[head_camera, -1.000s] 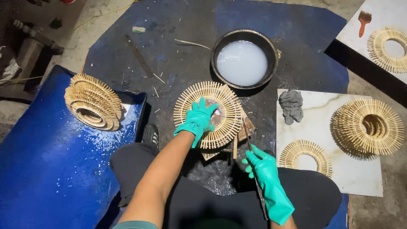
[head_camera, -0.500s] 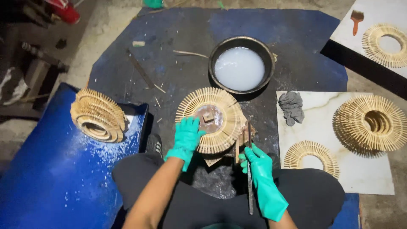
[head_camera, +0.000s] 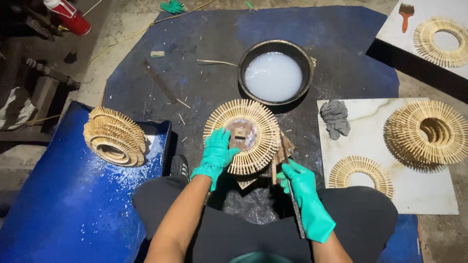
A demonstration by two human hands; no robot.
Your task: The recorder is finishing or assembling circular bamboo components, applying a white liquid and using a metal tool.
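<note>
Your left hand lies flat and open on the near-left edge of the stick ring, gripping nothing. Your right hand is closed around a thin rod, just right of the ring.

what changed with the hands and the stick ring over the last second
The left hand in its green glove slid from the middle of the round ring of bamboo sticks to its near-left edge, uncovering the brown centre block. The right hand kept its grip on the thin dark rod. The black basin of white liquid stayed put.
</note>
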